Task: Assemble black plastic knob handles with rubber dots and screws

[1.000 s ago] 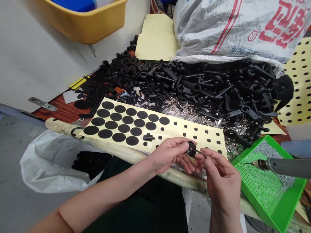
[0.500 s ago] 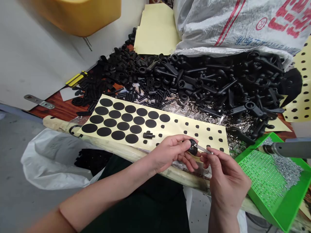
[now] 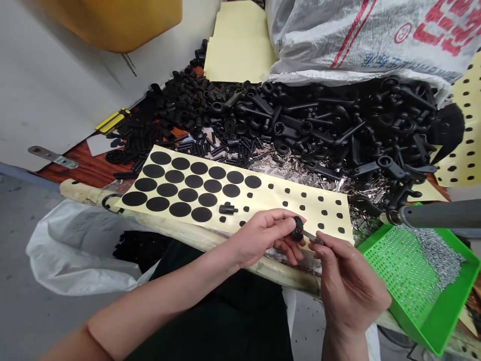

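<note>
1. Black plastic knob (image 3: 298, 228): in the head view it is small and round, and it sits in the fingertips of the left hand (image 3: 261, 236), over the lower edge of a cream sheet of black adhesive dots (image 3: 289, 203). It looks light and stiff. Its rim seems the best place to pinch, though the smooth moulded surface could slip.
2. The left hand is closed around the knob, with the thumb on top. The right hand (image 3: 349, 286) pinches a thin metal shaft (image 3: 311, 236), whose end meets the knob.
3. A small black threaded part (image 3: 227, 209) lies on the sheet, near the left hand. Beyond it is a heap of black plastic lever handles (image 3: 338, 130). To the right, a green perforated tray (image 3: 432, 321) holds loose screws (image 3: 432, 253), with a grey cylindrical driver (image 3: 439, 213) above it.
</note>
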Available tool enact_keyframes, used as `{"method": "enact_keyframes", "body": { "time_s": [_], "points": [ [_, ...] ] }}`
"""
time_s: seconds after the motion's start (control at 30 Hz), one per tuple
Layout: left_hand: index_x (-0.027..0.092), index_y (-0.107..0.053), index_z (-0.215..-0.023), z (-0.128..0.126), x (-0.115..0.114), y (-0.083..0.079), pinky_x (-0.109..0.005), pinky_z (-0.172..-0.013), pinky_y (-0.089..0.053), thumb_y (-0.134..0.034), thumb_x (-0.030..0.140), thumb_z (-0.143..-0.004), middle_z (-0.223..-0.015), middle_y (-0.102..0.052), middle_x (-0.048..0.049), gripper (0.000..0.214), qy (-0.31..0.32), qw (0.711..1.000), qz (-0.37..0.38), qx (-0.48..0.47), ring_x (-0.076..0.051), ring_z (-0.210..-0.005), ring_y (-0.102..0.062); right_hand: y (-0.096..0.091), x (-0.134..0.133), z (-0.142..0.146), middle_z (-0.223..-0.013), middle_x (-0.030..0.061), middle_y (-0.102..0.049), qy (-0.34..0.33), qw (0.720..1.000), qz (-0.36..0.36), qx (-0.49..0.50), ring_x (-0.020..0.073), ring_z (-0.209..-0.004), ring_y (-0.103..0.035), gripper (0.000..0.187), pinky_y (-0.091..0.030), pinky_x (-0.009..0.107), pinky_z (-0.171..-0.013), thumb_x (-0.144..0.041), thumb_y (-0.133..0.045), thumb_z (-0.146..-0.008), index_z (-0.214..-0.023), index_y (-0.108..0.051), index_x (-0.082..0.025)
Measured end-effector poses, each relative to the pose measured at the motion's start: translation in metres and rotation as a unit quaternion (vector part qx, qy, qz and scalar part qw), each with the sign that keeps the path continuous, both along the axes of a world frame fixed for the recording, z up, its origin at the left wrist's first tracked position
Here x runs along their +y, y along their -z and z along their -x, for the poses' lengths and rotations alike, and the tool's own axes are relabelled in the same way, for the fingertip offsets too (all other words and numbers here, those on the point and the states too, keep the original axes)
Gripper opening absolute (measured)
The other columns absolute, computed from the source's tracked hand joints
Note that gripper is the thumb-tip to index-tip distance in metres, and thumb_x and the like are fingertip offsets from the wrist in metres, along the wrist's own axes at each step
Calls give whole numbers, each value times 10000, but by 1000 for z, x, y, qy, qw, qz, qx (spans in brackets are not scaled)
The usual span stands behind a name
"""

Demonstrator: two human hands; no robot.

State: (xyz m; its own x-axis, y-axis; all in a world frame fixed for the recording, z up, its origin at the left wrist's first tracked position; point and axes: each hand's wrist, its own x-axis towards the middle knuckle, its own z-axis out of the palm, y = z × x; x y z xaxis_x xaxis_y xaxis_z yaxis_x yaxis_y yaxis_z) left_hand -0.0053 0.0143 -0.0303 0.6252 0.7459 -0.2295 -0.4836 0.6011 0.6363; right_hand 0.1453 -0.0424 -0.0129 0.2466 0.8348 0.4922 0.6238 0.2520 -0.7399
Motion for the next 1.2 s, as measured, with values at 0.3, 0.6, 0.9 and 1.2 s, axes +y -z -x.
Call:
{"method": "enact_keyframes", "body": {
  "time_s": [0.3, 0.6, 0.9, 1.2],
  "points": [
    [118, -602, -1003, -4, -2, -1, -262, -576, -549, -683, 448, -797, -742, -654, -40, 397, 0, 999, -25, 47, -148, -616, -667, 5, 1, -3, -796, 25, -737, 3, 999, 26, 28, 139, -622, -658, 130, -561, 277, -609, -183, -714, -764, -889, -735, -213],
    [115, -606, -968, -5, -1, -1, -274, -587, -550, -715, 449, -762, -703, -664, -35, 408, 1, 999, -27, 42, -142, -600, -655, 6, 3, -2, -769, 28, -731, 2, 988, 107, 107, 138, -634, -662, 112, -554, 247, -572, -255, -734, -742, -844, -742, -207],
    [114, -602, -984, -4, 0, 0, -269, -587, -547, -723, 430, -761, -692, -661, -35, 406, 0, 999, -17, 40, -147, -602, -661, 11, 6, 0, -751, 23, -696, -10, 995, 59, 78, 148, -694, -642, 30, -526, 284, -640, -218, -722, -754, -781, -723, -203],
    [110, -603, -999, -3, 0, -2, -252, -585, -542, -720, 388, -773, -681, -669, -33, 377, 7, 999, -21, 42, -130, -581, -653, 18, 8, 3, -759, 8, -678, -31, 997, 38, 66, 125, -701, -629, 86, -501, 260, -635, -145, -719, -753, -807, -717, -211]
  ]
}}
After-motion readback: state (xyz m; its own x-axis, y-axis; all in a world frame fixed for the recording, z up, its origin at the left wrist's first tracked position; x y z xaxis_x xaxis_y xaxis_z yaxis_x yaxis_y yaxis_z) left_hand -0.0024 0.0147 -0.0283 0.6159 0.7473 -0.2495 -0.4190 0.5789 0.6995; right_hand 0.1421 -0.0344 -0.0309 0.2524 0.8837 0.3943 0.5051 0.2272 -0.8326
